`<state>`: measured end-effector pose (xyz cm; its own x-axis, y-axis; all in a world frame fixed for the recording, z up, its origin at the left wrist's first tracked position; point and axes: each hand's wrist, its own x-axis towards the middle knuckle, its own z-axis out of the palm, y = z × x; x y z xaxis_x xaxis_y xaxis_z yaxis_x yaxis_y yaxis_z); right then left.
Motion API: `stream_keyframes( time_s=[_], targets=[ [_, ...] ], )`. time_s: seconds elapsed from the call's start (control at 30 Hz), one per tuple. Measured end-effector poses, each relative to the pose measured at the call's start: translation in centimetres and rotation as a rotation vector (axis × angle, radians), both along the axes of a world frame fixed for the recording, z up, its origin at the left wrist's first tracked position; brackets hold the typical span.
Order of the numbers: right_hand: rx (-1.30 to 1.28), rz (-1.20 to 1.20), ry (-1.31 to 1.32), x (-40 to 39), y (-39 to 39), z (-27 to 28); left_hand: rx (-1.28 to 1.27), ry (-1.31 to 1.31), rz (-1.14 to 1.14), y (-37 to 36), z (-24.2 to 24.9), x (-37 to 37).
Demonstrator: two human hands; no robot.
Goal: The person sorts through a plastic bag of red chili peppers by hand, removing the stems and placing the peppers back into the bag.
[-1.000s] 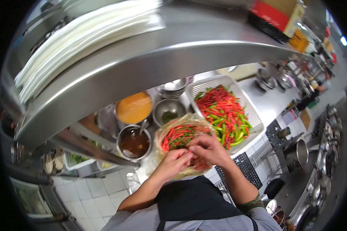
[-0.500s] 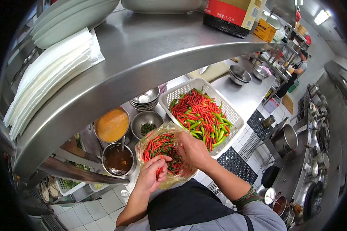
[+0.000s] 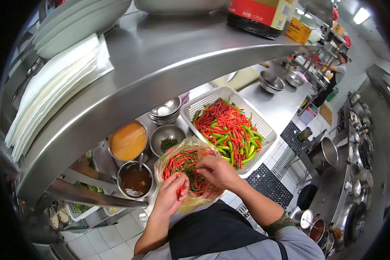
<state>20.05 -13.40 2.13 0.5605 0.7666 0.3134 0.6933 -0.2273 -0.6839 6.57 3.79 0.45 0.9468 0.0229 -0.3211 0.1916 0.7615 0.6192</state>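
Observation:
A clear plastic bag (image 3: 161, 162) stands with its mouth spread wide in front of me, full of red chili peppers (image 3: 180, 161) with green stems. My left hand (image 3: 172, 194) is curled closed at the bag's near edge, with bits of red chili pepper showing between its fingers. Over the right part of the bag, my right hand (image 3: 219, 172) points its fingertips down at the chilies, thumb and fingers pinched together. Whatever lies between those fingertips is hidden. Beyond the bag, a white perforated basket (image 3: 264, 123) holds red and green chilies (image 3: 229, 130).
Beside the bag stand a metal bowl (image 3: 155, 141) with green bits, a pot of orange liquid (image 3: 128, 141) and a pot of dark sauce (image 3: 134, 180). A steel shelf (image 3: 160, 56) overhangs the counter, carrying plates (image 3: 80, 26) and white cloths (image 3: 56, 93). Another person (image 3: 333, 78) stands far right.
My right hand has lowered from the bag's rim toward the chilies inside. My left hand's fingers have curled in further, covering more of the red chili. The view has shifted slightly.

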Motion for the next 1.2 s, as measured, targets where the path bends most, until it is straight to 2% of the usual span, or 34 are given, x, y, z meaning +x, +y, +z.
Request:
stream_keyframes(
  time_s=[0.07, 0.1, 0.17, 0.23, 0.37, 0.5, 0.57, 0.7, 0.87, 1.0, 1.1, 1.2],
  targets=[
    [0.012, -0.125, 0.391, -0.6, 0.1, 1.1, 0.015, 0.009, 0.007, -0.1, 0.2, 0.2],
    [0.067, -0.155, 0.456, -0.4, 0.1, 0.3, 0.011, -0.003, -0.004, -0.1, -0.5, 0.2],
    [0.053, -0.216, 0.365, -0.1, 0.0, -0.4, 0.037, -0.011, -0.013, -0.2, -0.3, 0.3],
    [0.008, -0.229, 0.503, 0.0, 0.0, 0.5, 0.048, 0.000, -0.013, -0.2, -0.2, 0.3],
    [0.021, -0.205, 0.551, -0.2, 0.0, 0.9, 0.047, -0.003, -0.027, -0.3, -0.3, 0.3],
    [0.057, 0.010, 0.836, -0.2, -0.2, 1.0, 0.112, 0.009, -0.011, -0.6, -0.3, 0.3],
    [-0.047, 0.091, 0.740, -0.2, -0.6, 2.0, 0.134, 0.023, -0.005, -0.8, -0.5, 0.3],
    [0.049, 0.239, 0.955, -0.5, -1.3, 2.3, 0.159, 0.020, 0.022, -1.1, 0.4, 0.1],
    [0.111, 0.248, 1.025, -1.3, -0.5, 2.2, 0.096, -0.044, -0.233, -1.3, 0.7, -0.2],
    [0.171, 0.218, 1.042, -1.6, -0.4, 2.1, 0.016, -0.099, -0.288, -1.4, 1.0, 0.2],
    [0.216, 0.082, 0.759, -2.4, -0.1, 0.8, -0.049, -0.044, -0.236, -1.7, 0.5, 0.0],
    [0.183, -0.182, -0.210, -3.5, 0.6, 1.0, -0.107, 0.032, -0.177, -2.2, 1.0, 0.2]
  ],
)
